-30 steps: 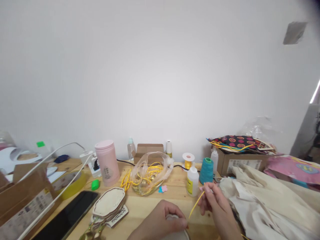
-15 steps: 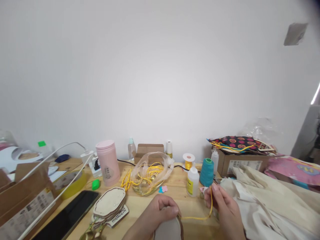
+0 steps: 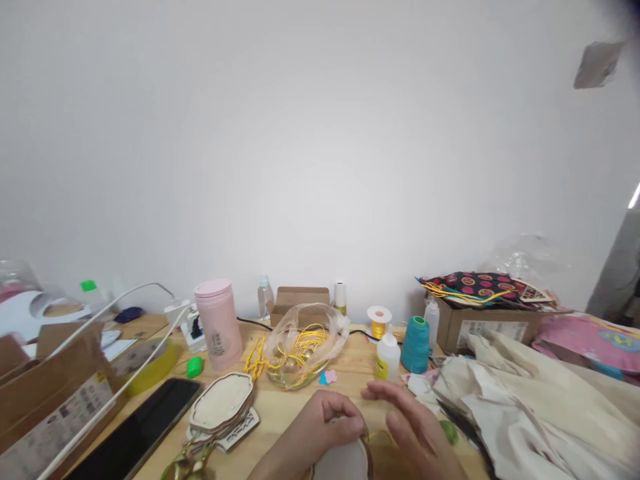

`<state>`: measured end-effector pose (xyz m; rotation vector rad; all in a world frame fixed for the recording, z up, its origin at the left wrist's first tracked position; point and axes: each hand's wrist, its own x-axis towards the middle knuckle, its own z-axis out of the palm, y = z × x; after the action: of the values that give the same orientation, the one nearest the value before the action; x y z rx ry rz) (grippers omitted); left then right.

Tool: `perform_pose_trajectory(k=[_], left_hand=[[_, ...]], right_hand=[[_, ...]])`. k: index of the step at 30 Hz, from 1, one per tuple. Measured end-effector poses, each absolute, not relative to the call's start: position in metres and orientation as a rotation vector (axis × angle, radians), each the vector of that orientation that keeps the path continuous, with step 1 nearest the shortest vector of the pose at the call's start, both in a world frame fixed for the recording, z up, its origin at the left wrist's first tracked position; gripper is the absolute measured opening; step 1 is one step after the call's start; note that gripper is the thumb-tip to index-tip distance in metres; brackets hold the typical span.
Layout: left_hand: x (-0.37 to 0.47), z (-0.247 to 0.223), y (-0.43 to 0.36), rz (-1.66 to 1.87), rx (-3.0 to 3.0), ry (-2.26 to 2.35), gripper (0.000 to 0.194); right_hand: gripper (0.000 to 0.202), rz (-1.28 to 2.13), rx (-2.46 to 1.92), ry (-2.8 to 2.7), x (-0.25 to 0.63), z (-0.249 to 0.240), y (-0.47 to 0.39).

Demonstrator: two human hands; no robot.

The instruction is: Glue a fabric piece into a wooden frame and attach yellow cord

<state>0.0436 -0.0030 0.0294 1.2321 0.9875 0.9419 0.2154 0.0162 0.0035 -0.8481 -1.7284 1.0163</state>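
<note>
My left hand [image 3: 327, 427] is closed on a pale plaque [image 3: 343, 461] with a scalloped dark-brown edge, its lower part cut off by the bottom of the view. Just right of it is my right hand [image 3: 413, 427], fingers stretched out and thumb apart. A short stretch of yellow cord [image 3: 381, 437] shows between the plaque and this hand; the rest is hidden. To the left lies a stack of similar plaques [image 3: 223, 403], with brass-coloured bells [image 3: 187, 463] in front. A clear plastic bag [image 3: 305, 340] holds more yellow cord and bells.
Behind my right hand stand a white bottle [image 3: 388, 357], a teal thread cone [image 3: 415, 345] and a gold thread spool [image 3: 379, 323]. Cream cloth [image 3: 540, 393] covers the right side. A phone [image 3: 135, 430], yellow tape roll [image 3: 145, 367], pink tumbler [image 3: 219, 327] and cardboard box [image 3: 55, 413] occupy the left.
My right hand has let go of the yellow cord it pinched and moved left, close to the plaque. A small green round thing now shows beside it. My left hand keeps its grip.
</note>
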Motion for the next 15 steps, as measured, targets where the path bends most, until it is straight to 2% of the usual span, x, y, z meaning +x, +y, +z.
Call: perform_pose_trajectory(k=[3,10,15], left_hand=[[0.0453,0.0256,-0.0015,0.937,1.194,0.920,0.028],[0.0428,0.0212,0.0000,1.001,1.225,0.987,0.027],[0.0433,0.0238,-0.0003,1.022,1.260,1.057,0.026]], right_hand=[[0.052,1.299,-0.706,-1.826,0.2092,0.0004,0.0165],[0.061,1.683,-0.558,-1.861,0.2040,0.0009,0.0144],[0.051,1.869,-0.597,-1.789,0.2073,-0.0007,0.0149]])
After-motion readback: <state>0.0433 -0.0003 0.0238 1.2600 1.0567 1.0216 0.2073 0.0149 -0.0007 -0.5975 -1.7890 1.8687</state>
